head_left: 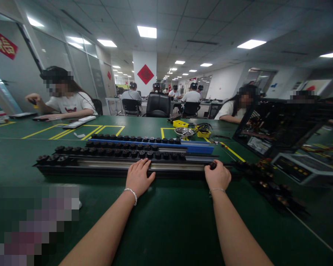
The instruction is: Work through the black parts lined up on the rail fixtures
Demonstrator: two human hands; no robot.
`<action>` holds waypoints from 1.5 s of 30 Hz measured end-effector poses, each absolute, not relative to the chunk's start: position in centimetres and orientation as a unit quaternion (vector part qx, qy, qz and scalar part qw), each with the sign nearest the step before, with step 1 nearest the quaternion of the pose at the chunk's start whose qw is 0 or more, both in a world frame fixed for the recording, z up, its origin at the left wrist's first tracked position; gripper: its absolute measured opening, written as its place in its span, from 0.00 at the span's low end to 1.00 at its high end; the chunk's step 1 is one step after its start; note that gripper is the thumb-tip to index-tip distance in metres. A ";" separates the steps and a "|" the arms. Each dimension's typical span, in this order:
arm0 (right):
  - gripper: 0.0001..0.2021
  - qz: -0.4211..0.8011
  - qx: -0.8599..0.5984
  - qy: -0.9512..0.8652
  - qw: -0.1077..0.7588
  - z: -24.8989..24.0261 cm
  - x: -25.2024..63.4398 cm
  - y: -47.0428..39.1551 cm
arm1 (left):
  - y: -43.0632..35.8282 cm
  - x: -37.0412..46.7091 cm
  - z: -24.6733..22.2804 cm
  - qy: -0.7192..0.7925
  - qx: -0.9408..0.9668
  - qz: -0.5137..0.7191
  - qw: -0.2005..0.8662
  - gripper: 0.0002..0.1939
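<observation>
A long black rail tray (100, 170) with a metal channel lies across the green table in front of me. My left hand (138, 178) rests on the tray's near side, fingers stretched over the channel. At the tray's right end, my right hand (218, 174) pinches a small black round part (212, 166), its lower portion hidden by my fingers. A few similar black parts (52, 159) sit at the tray's left end. Behind it, another black rail (194, 157) and a blue rail (201, 149) carry rows of these parts.
More dark parts (277, 190) lie loose at right, near a grey box-shaped device (308, 169) and an open computer case (280, 129). Farther back are a metal bowl (184, 132) and yellow bins (180, 124). Co-workers sit across the table, one at left (69, 99).
</observation>
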State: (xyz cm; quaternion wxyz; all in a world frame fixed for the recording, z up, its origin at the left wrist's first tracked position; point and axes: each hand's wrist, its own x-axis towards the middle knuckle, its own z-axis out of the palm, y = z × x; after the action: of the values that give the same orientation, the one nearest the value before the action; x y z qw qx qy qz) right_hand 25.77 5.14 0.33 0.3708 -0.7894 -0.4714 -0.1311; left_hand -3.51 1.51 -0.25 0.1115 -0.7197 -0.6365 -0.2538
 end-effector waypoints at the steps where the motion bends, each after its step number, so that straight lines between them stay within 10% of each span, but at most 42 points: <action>1: 0.19 -0.132 -0.789 -0.470 0.372 0.3 25.8 5.1 | 1.5 -3.5 -0.2 -0.637 -0.719 -0.255 0.112 0.24; 45: 0.18 -0.127 -0.783 -0.505 0.340 0.3 28.1 5.1 | 1.4 -3.4 0.0 -0.642 -0.719 -0.243 0.106 0.24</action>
State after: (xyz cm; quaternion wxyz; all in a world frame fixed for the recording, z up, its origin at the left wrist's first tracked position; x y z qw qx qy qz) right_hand 28.11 5.06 0.25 0.3396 -0.7833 -0.5050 -0.1268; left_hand -3.41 1.40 -0.02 0.1062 -0.7193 -0.6420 -0.2433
